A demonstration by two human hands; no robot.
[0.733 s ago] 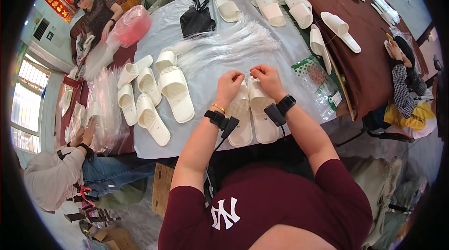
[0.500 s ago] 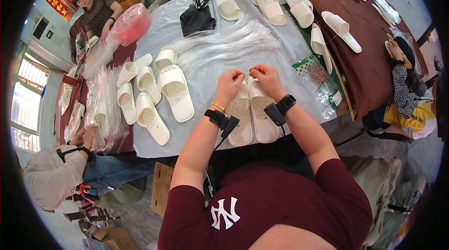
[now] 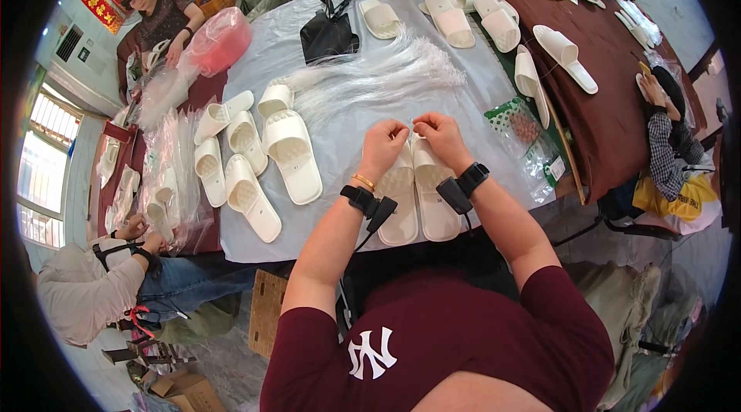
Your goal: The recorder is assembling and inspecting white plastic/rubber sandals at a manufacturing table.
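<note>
Both hands meet over the toe ends of two cream slide slippers, a left slipper (image 3: 397,221) and a right slipper (image 3: 438,215), lying side by side at the table's near edge. My left hand (image 3: 385,145) is closed in a pinch, fingertips turned toward the other hand. Just beside it, my right hand (image 3: 441,139) pinches as well, thumb against forefinger. Whatever lies between the fingertips is too small and thin to make out. Beyond the hands spreads a heap of clear, thin plastic strands (image 3: 409,66).
Several cream slippers (image 3: 292,156) lie to the left, others (image 3: 449,20) at the far right. A black bag (image 3: 329,35) stands at the back. A green-printed clear packet (image 3: 515,123) is right of my hands. Co-workers sit around, one by pink plastic wrap (image 3: 221,43).
The whole view has shifted slightly. My hands stay pinched close together above the slippers, with only small finger movement. At the left, a co-worker's hands have moved a little.
</note>
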